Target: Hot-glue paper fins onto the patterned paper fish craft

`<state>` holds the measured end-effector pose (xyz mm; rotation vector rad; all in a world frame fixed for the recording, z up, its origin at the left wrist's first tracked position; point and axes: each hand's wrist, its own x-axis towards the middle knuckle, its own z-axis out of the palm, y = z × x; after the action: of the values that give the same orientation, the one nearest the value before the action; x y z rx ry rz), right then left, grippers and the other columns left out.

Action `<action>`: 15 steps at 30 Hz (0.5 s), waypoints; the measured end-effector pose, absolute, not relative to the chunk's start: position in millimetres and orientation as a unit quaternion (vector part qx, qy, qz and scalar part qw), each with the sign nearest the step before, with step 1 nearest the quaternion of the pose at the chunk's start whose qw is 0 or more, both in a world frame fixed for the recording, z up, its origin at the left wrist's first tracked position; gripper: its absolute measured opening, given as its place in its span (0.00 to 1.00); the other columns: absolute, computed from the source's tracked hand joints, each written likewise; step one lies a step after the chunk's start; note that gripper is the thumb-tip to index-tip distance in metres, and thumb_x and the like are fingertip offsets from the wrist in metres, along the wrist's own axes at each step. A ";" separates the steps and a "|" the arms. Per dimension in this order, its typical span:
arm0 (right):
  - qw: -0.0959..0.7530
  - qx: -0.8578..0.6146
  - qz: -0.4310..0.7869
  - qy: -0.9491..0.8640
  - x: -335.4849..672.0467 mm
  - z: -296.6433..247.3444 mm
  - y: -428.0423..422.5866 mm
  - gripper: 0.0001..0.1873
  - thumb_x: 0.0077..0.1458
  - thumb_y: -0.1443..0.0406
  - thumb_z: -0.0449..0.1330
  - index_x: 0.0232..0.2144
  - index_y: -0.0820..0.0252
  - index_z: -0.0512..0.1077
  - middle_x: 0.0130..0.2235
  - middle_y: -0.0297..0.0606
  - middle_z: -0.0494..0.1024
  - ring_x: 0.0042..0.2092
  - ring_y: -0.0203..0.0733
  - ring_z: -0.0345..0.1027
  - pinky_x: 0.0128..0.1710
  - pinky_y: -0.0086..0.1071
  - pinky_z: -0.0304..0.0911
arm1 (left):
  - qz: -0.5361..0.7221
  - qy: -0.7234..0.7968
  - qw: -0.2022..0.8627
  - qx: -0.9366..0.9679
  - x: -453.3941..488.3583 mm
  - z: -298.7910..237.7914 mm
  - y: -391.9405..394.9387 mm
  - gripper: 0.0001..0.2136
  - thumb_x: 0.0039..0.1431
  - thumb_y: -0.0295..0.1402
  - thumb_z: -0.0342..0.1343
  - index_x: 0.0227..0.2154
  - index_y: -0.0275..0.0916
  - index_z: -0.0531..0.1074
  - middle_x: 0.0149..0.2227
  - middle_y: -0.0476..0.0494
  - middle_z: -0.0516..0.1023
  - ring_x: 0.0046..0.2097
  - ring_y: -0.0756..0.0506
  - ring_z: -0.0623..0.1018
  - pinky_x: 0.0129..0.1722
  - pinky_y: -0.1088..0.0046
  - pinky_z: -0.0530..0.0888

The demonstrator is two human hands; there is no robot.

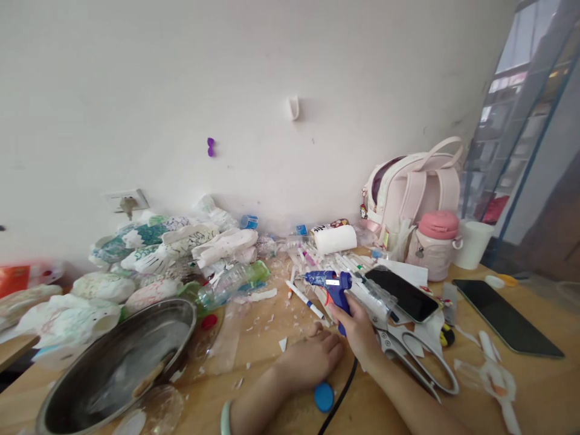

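A blue hot glue gun (334, 285) is gripped by its handle in my right hand (359, 331), its nozzle pointing left over the table. Its black cable (343, 393) runs down toward the bottom edge. My left hand (312, 357) rests on the wood just left of the handle, fingers curled; what they hold, if anything, is hidden. Just below that hand lies a blue bottle cap (324, 397). A white marker with a blue cap (304, 299) lies beyond my hands, under the nozzle. Large grey-handled scissors (410, 356) lie right of my right hand.
An oval metal basin (120, 362) stands at the left, before several painted white bundles (149, 254). Plastic bottles (229, 287) lie centre-left. At right are a black phone (403, 293), a dark tablet (507, 317), a pink flask (432, 244) and a backpack (414, 181).
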<state>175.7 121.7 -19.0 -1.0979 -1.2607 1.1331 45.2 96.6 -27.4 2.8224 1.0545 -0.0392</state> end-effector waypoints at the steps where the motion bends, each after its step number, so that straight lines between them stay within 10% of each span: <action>1: 0.532 -0.459 0.478 -0.527 175.5 -18.9 122.0 0.15 0.45 0.53 0.57 0.24 0.58 0.62 0.20 0.27 0.59 0.24 0.36 0.52 0.25 0.30 0.50 | -0.016 0.348 0.058 0.935 45.6 -29.3 97.5 0.13 0.64 0.25 0.39 0.39 0.33 0.70 0.41 0.35 0.75 0.45 0.40 0.73 0.45 0.64 0.70; 10: 0.544 -0.446 0.494 -0.511 176.4 -15.8 121.3 0.16 0.45 0.53 0.58 0.23 0.58 0.62 0.18 0.26 0.59 0.22 0.34 0.51 0.23 0.29 0.46 | 0.018 0.434 0.061 0.899 26.9 -22.3 97.4 0.11 0.61 0.25 0.42 0.36 0.37 0.70 0.39 0.42 0.76 0.42 0.44 0.75 0.51 0.62 0.67; 15: 0.561 -0.435 0.517 -0.479 176.9 -14.7 121.5 0.17 0.45 0.52 0.59 0.21 0.58 0.60 0.18 0.26 0.59 0.21 0.33 0.51 0.22 0.28 0.47 | 0.029 0.500 0.104 0.860 26.9 -8.6 71.4 0.18 0.65 0.32 0.38 0.50 0.35 0.68 0.55 0.36 0.70 0.56 0.41 0.69 0.58 0.59 0.63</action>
<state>176.9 121.5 -14.7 -1.0249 -1.1277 1.2183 26.9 71.4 -8.6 2.5353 1.4738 0.0855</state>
